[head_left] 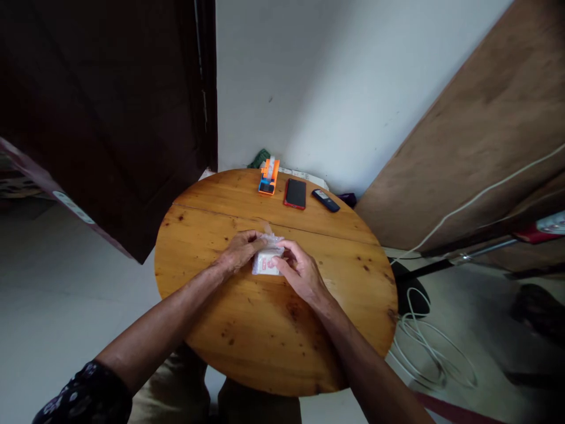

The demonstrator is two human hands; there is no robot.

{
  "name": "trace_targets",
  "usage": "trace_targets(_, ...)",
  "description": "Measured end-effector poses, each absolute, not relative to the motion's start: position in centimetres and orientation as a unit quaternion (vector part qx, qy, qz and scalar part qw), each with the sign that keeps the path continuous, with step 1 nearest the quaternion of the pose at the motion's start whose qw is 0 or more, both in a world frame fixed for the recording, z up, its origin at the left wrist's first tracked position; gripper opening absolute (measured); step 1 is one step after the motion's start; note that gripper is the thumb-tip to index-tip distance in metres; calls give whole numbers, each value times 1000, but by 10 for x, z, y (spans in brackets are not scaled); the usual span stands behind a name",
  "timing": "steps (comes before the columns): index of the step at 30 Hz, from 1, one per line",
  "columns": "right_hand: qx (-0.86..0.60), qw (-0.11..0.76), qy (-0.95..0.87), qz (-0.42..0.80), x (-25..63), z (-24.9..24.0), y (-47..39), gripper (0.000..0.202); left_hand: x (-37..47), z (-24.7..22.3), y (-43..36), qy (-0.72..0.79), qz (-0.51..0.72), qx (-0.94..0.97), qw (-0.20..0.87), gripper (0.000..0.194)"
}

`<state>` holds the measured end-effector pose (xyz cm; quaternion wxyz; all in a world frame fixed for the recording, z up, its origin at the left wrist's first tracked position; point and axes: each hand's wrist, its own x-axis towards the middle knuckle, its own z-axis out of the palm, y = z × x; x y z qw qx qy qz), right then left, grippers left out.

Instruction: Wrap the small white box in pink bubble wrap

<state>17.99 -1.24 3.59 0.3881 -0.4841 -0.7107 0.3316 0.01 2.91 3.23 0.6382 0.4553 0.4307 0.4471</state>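
Observation:
A small white box (265, 265) with reddish print lies on the round wooden table, wrapped in clear plastic film (272, 240). My left hand (242, 248) is closed on the film at the box's upper left corner, fingers bent over its far edge. From the right, my right hand (301, 268) grips the packet, thumb on the printed face and forefinger at the far edge. The other right fingers are partly hidden behind the thumb. A loose bit of clear film sticks up beyond the far side of the box.
On the table's (212, 330) far side stand an orange and blue tape dispenser (269, 176), a phone in a red case (295, 194) and a dark keypad handset (325, 200). A white wall rises behind. A dark door (110, 106) is at left; white cable (424, 330) coils on the floor at right.

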Motion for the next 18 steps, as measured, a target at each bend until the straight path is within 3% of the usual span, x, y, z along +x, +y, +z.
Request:
trace_targets(5, -468, 351, -763, 276, 183, 44, -11, 36, 6, 27, 28, 416, 469, 445, 639, 20)
trace_targets(15, -483, 343, -736, 327, 184, 39, -5, 30, 1, 27, 26, 388, 447, 462, 660, 29)
trace_targets(17, -481, 354, -731, 329, 183, 39, -5, 28, -6, 31, 24, 367, 420, 475, 680, 38)
trace_targets(18, -482, 358, -729, 330, 182, 38, -6, 27, -9, 33, 23, 360, 417, 475, 686, 53)
